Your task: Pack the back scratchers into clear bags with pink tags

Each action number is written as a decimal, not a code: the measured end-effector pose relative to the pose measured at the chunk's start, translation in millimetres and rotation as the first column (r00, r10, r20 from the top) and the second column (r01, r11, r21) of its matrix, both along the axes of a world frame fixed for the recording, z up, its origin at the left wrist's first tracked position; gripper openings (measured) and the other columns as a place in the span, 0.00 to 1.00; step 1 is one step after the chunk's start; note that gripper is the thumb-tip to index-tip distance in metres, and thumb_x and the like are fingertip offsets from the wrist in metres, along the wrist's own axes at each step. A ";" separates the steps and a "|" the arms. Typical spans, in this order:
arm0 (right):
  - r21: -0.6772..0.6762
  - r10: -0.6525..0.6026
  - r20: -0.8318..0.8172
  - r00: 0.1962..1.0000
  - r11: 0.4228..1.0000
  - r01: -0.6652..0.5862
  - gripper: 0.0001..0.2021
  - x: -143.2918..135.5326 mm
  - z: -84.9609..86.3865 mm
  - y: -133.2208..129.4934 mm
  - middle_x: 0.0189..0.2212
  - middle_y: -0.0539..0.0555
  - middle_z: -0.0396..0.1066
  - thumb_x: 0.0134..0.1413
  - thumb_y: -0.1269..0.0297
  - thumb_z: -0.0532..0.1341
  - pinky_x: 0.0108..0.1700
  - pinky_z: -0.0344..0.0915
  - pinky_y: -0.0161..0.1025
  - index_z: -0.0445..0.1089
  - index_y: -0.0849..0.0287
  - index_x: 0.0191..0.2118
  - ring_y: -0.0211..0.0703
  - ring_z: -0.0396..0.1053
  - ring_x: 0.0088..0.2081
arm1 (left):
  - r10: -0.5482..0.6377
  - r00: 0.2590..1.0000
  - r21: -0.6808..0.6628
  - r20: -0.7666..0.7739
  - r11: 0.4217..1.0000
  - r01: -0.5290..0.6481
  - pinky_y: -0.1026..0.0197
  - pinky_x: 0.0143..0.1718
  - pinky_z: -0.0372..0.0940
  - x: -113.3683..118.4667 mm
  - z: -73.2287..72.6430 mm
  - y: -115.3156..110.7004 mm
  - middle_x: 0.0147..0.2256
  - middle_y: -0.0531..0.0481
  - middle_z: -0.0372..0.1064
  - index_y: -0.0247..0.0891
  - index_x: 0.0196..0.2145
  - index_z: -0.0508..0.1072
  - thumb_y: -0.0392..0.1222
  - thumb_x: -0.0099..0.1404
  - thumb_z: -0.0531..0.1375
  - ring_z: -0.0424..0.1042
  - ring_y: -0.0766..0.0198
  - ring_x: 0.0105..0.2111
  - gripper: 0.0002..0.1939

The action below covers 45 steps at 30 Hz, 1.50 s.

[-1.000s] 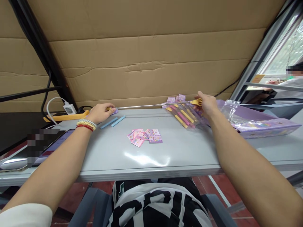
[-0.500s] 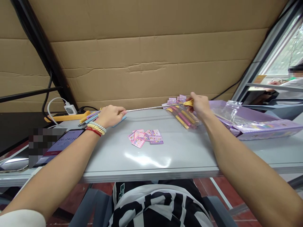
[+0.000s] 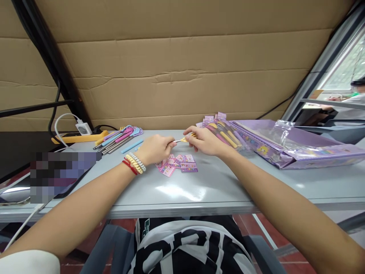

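Observation:
A telescopic back scratcher (image 3: 184, 140) with a yellow claw head spans the gap between my hands, a short bit of metal rod showing. My left hand (image 3: 158, 149) is closed around its handle side, which the fingers mostly hide. My right hand (image 3: 205, 140) has curled fingers on the claw end, covering part of it. Below them lie several small pink and purple cards (image 3: 188, 163). Left of my left hand is a light-blue handle (image 3: 132, 147) on the table. Further left is a pile of back scratchers (image 3: 121, 137) with coloured claws.
Packaged back scratchers (image 3: 225, 135) lie in clear plastic at the right, beside an open purple box (image 3: 270, 158). A phone (image 3: 74, 182), a yellow power strip (image 3: 97, 136) and a white charger (image 3: 83, 127) are at left. Cardboard (image 3: 171, 76) walls the back of the table (image 3: 228, 186). Another person sits far right.
My hands have come together over the middle, and the long extended rod between them is now collapsed short. The pile of scratchers at left is uncovered.

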State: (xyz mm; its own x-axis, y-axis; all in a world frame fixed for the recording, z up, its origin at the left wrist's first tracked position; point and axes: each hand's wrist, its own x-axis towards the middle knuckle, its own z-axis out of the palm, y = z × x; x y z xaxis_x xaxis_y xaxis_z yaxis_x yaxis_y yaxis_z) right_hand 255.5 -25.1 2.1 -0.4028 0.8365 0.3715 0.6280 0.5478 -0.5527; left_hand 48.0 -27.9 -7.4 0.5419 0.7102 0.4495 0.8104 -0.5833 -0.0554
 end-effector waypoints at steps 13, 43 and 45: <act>0.089 -0.065 0.304 0.950 0.995 0.040 0.12 14.4 2.2 4.0 0.25 0.52 0.68 0.51 0.55 0.61 0.27 0.52 0.34 0.63 0.59 0.34 0.38 0.61 0.26 | 0.071 0.997 -0.226 0.006 0.972 -0.068 0.62 0.27 0.57 -36.2 -4.7 32.3 0.31 0.46 0.76 0.40 0.37 0.76 0.53 0.64 0.47 0.71 0.60 0.28 0.21; -0.420 0.302 0.465 0.832 0.903 -0.093 0.17 1.8 5.5 -1.3 0.19 0.44 0.58 0.36 0.52 0.67 0.26 0.46 0.34 0.66 0.59 0.26 0.34 0.54 0.23 | 0.053 0.998 -0.322 -0.027 0.945 -0.059 0.62 0.30 0.58 -34.5 -6.6 32.9 0.33 0.46 0.75 0.38 0.39 0.76 0.55 0.64 0.47 0.70 0.61 0.30 0.23; -0.418 0.302 0.417 0.857 0.901 -0.114 0.15 2.9 8.3 -2.5 0.19 0.44 0.56 0.40 0.53 0.65 0.27 0.47 0.34 0.66 0.60 0.25 0.33 0.52 0.23 | 0.047 0.999 -0.316 -0.021 0.947 -0.051 0.62 0.31 0.58 -34.5 -6.5 32.7 0.34 0.46 0.75 0.38 0.39 0.76 0.55 0.64 0.48 0.70 0.61 0.31 0.23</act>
State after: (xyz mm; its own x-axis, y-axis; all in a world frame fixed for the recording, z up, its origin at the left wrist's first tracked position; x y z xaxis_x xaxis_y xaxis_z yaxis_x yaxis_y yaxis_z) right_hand 258.4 -27.7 10.4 -0.6273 0.7477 -0.2176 0.7532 0.5116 -0.4135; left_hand 13.5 4.8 -14.0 0.5074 0.8405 0.1901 0.8388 -0.5323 0.1146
